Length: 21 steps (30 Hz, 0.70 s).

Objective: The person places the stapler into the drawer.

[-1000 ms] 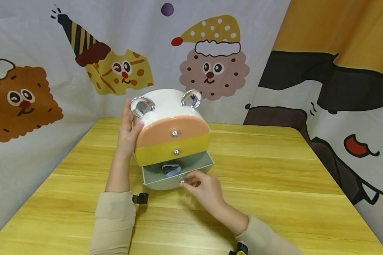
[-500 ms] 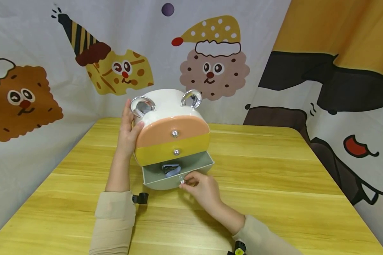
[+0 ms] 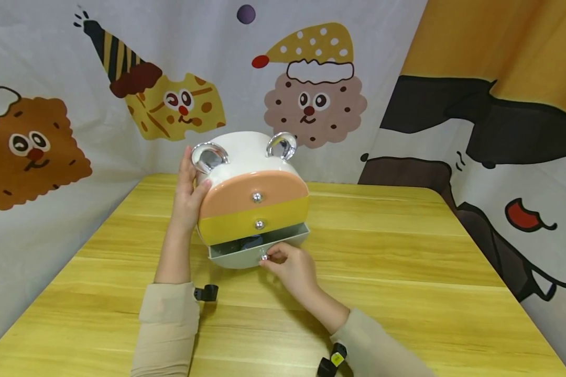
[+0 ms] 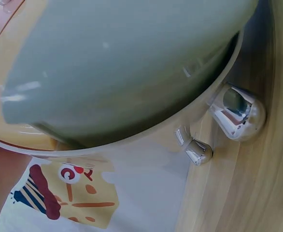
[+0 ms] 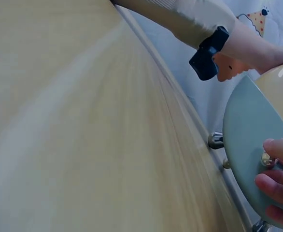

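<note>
A small rounded drawer cabinet (image 3: 245, 152) with a white shell and two silver ears stands on the table. Its orange top drawer (image 3: 236, 195) and yellow middle drawer (image 3: 231, 225) are flush with the front. The pale green bottom drawer (image 3: 236, 258) sticks partly out; a bluish item (image 3: 252, 241) inside is mostly shaded. My left hand (image 3: 185, 201) rests along the cabinet's left side, fingers extended upward and thumb at the front rim. Between thumb and fingers, my right hand (image 3: 292, 267) pinches the green drawer's silver knob (image 3: 264, 257), also seen in the right wrist view.
The wooden table (image 3: 405, 272) extends around the cabinet. Silver feet (image 4: 240, 113) carry the cabinet above the tabletop. Behind hangs a white curtain (image 3: 245, 63) printed with cartoon figures. Black camera mounts (image 3: 206, 293) are strapped to both wrists.
The green drawer has slid inward along with my right hand, covering more of the bluish item. My left hand stays in place on the cabinet.
</note>
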{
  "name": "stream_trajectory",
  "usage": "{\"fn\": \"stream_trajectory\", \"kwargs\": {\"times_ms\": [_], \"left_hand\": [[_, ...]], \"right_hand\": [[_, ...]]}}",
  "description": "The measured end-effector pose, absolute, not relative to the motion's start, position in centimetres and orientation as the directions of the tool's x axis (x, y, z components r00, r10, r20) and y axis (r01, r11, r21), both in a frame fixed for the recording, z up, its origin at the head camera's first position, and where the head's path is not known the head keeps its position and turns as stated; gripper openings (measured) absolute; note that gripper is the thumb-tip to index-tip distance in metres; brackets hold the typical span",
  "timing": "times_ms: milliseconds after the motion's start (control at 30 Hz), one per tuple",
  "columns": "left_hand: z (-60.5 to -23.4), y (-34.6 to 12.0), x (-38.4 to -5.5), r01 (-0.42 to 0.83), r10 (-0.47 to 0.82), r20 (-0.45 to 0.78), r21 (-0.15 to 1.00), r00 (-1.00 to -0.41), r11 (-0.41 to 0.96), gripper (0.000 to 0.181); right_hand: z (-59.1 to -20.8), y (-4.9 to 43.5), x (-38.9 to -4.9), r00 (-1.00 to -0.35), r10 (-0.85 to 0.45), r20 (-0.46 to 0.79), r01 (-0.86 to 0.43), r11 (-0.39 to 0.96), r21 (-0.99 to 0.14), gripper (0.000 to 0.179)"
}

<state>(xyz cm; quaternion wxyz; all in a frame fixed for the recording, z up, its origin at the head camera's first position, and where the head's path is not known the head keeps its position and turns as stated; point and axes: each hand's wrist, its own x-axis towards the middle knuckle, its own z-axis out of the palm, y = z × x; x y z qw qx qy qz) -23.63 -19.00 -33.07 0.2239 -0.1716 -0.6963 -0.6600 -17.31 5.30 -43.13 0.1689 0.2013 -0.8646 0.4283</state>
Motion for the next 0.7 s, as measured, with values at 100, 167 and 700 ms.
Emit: {"fn": "stream_trajectory", "kwargs": {"times_ms": [100, 167, 700], "left_hand": [[-33.0, -19.0, -23.6, 0.534, -0.055, 0.538, 0.843, -0.841, 0.072, 0.075], [-33.0, -18.9, -23.6, 0.532, -0.055, 0.536, 0.844, -0.842, 0.07, 0.075], [-33.2, -19.0, -23.7, 0.561, -0.049, 0.564, 0.826, -0.824, 0.059, 0.075]], "right_hand": [[-43.2, 4.9, -17.9, -0.866, -0.184, 0.466, -0.482, 0.558, -0.676, 0.019], [-43.2, 4.7, -18.2, -0.867, -0.173, 0.467, -0.476, 0.562, -0.676, 0.019], [-43.2, 3.5, -19.9, -0.906, -0.119, 0.407, -0.404, 0.534, -0.743, 0.019]]}}
